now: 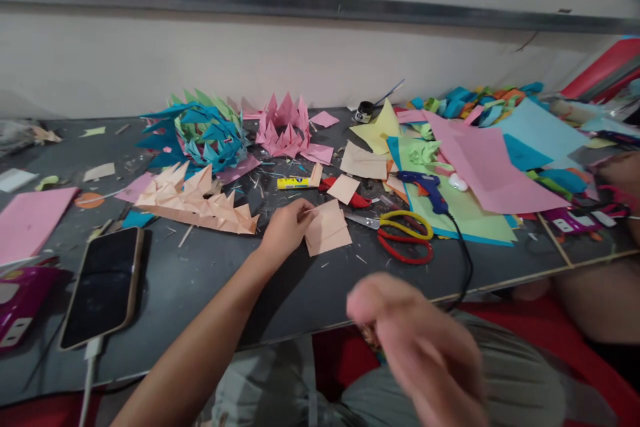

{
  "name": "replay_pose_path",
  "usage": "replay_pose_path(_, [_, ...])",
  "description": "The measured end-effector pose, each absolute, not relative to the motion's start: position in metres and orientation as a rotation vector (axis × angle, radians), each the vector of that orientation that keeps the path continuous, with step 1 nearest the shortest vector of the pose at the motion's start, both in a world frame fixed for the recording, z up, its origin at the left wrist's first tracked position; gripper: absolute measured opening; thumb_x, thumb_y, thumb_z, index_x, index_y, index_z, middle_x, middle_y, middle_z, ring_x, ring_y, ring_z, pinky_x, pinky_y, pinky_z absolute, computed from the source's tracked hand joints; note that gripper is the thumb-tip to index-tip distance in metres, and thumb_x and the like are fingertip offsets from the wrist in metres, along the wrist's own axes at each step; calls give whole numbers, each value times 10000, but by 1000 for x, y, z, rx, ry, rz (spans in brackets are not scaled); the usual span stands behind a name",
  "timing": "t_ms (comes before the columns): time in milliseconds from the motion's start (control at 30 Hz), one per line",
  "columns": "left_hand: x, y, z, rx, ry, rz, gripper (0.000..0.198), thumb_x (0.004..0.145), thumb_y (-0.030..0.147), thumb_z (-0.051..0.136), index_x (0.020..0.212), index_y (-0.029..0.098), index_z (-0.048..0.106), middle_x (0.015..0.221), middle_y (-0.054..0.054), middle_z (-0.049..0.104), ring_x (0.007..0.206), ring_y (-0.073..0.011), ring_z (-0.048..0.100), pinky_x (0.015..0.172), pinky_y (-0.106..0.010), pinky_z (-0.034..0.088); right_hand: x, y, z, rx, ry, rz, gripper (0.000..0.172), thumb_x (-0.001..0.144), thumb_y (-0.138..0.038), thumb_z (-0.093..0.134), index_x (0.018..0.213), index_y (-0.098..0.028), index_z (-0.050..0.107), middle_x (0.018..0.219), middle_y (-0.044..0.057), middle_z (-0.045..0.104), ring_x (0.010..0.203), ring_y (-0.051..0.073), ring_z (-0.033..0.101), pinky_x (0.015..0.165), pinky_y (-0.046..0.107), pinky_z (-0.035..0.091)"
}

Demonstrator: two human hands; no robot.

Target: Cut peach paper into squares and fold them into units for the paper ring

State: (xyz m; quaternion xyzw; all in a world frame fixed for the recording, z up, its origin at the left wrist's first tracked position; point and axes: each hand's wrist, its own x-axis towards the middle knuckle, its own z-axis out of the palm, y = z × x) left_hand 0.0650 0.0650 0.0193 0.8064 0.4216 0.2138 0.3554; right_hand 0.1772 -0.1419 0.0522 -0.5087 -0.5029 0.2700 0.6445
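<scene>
- Head view: left hand [284, 232] pinches the left edge of the peach paper squares [330, 232] between thumb and fingers; they lie near centre on the dark tabletop [305, 293], probably pinned against sliding.
- Right hand [417, 340] raised near the camera, right of centre, blurred; fingers look curled, can't tell whether it holds anything.
- Scissors [409, 227] just right of the squares, red and yellow loop handles pointing right, seemingly parked for easy reach.
- Glue stick [291, 183], yellow tube, lies on its side beyond left hand.
- Glue gun [429, 188], blue plastic, rests on layered coloured sheets, probably to catch drips; black cord trails near.
- Peach folded strip [200, 207] at left: creased, spiky points, seemingly set aside uncrushed.
- Pink ring [284, 148] at far centre: stiff folded paper, points up.
</scene>
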Motion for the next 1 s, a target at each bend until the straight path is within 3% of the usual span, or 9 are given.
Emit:
replay_pose_path(133, [63, 67, 21, 2121, 995, 691, 186, 822, 270, 492, 776, 146, 623, 826, -52, 639, 765, -163, 555, 691, -261, 390, 213, -67, 30, -1295, -1412, 326, 252, 821, -132, 460, 914, -280, 640, 936, 20, 634, 909, 191, 579, 813, 375, 463])
replay_pose_path(233, [58, 68, 28, 1972, 929, 707, 234, 826, 324, 492, 769, 136, 619, 744, -27, 612, 685, -136, 521, 626, -242, 371, 244, -38, 17, -1390, -1581, 137, 298, 803, -110, 439, 992, -254, 620, 1018, 60, 585, 977, 194, 553, 856, 395, 451])
replay_pose_path(400, [46, 70, 42, 1655, 814, 583, 275, 770, 384, 568, 776, 116, 630, 683, -5, 587, 604, -99, 485, 565, -218, 341, 257, -19, 19, -1283, -1790, 323, 262, 809, -119, 478, 981, -254, 622, 1168, 72, 538, 1034, 175, 548, 895, 365, 436])
replay_pose_path(600, [38, 69, 33, 1394, 874, 656, 277, 712, 400, 634, 750, 126, 631, 646, 6, 587, 573, -87, 486, 546, -205, 340, 234, -4, 14, -1134, -1630, 733, 27, 744, -221, 638, 752, -214, 663, 948, 42, 646, 893, 162, 605, 785, 275, 466])
replay_pose_path(700, [40, 65, 27, 1271, 762, 744, 353, 703, 449, 640, 881, 145, 629, 809, -34, 641, 730, -129, 561, 651, -227, 404, 226, -5, 4, -1160, -1383, 819, 105, 731, -284, 654, 675, -197, 641, 830, 28, 655, 767, 145, 607, 695, 256, 471])
replay_pose_path(800, [44, 58, 25, 1181, 566, 746, 562, 596, 392, 750, 1073, 181, 540, 1000, -71, 631, 920, -188, 573, 769, -273, 436, 223, -8, -4, -1202, -1117, 850, 137, 714, -324, 665, 691, -193, 633, 693, 2, 638, 618, 122, 581, 589, 237, 460])
replay_pose_path(900, [50, 52, 23, 1114, 588, 773, 710, 542, 248, 797, 1154, 201, 440, 1053, -77, 606, 932, -184, 582, 791, -290, 455, 223, -9, -6, -1215, -976, 865, 150, 691, -329, 685, 723, -193, 630, 629, -15, 621, 555, 111, 564, 544, 227, 448])
replay_pose_path(1000, [55, 49, 21, 1065, 712, 831, 678, 579, 208, 772, 1159, 185, 422, 987, -52, 623, 865, -145, 600, 769, -265, 468, 222, -9, -5, -1198, -928, 838, 152, 664, -305, 710, 698, -196, 610, 601, -28, 606, 537, 100, 552, 528, 213, 436])
